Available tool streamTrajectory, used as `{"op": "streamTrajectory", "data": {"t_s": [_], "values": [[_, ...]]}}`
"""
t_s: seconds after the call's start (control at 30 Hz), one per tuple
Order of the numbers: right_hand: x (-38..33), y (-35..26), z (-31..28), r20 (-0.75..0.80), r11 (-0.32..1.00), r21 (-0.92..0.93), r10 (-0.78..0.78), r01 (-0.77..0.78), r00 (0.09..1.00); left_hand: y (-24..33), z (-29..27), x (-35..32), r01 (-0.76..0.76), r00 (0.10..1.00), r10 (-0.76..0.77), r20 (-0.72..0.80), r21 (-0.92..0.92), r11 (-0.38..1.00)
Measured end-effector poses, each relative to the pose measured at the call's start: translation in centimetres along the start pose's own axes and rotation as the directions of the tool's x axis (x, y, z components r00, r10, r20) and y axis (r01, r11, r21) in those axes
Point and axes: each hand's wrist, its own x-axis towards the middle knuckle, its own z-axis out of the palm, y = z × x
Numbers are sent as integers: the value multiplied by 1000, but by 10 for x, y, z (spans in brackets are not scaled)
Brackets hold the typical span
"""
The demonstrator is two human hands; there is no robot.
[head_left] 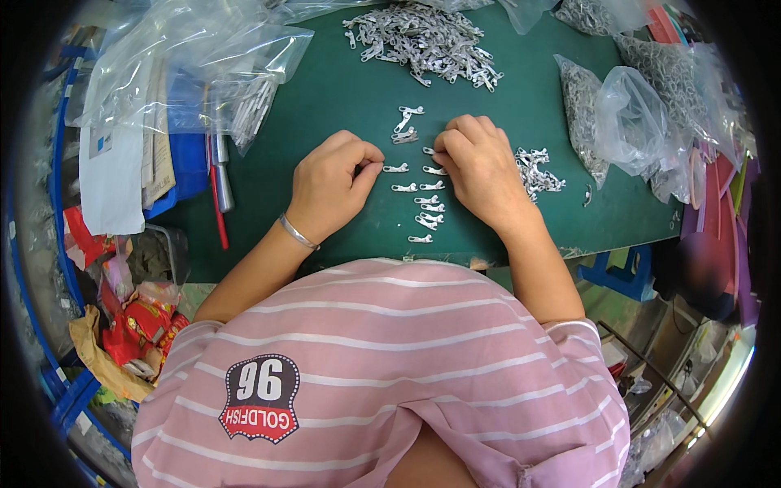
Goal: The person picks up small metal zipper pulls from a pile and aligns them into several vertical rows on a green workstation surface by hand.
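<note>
Small silver metal zipper sliders (420, 238) with long pull tabs lie in a loose column on the green table between my hands. My left hand (333, 180) is curled, thumb and forefinger drawn together. Right at its thumb tip lies one slider (397, 169); whether the fingers grip anything is hidden. My right hand (480, 171) is closed in a pinch, and the end of a slider (428, 150) sticks out from its fingertips. Just below those fingertips is another slider (435, 171). A few more overlap in a small cluster (404, 135) farther up.
A large heap of sliders (431, 41) covers the far middle of the table (325, 106). Beside my right wrist is a smaller pile (538, 175). Clear plastic bags (630, 110) of metal parts stand at right. Plastic bags (236, 65) and a red pen (218, 207) lie left.
</note>
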Motion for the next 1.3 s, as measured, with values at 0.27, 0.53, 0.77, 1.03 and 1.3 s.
{"op": "streamTrajectory", "data": {"t_s": [0.27, 0.53, 0.77, 1.03, 1.3], "values": [[-41, 33, -54, -42, 965, -205, 158, -163, 987, -3, -1, -3, -31, 999, 31, -19, -6, 1000], [-26, -2, -29, -82, 1000, -13, 17, -18, 996, 0, -4, 3, -70, 994, 76, 77, -80, 994], [-10, -14, 0, 22, 997, -75, -10, 12, 1000, 3, 6, 4, -137, 990, 134, 47, 63, 989], [-9, -11, -7, -12, 995, 91, -35, 36, 999, 4, 4, 6, -106, 994, 107, 12, -64, 992], [-22, -16, -3, 31, 997, 11, -77, 77, 997, 9, 10, -6, -262, 965, 258, 54, 81, 962]]}}
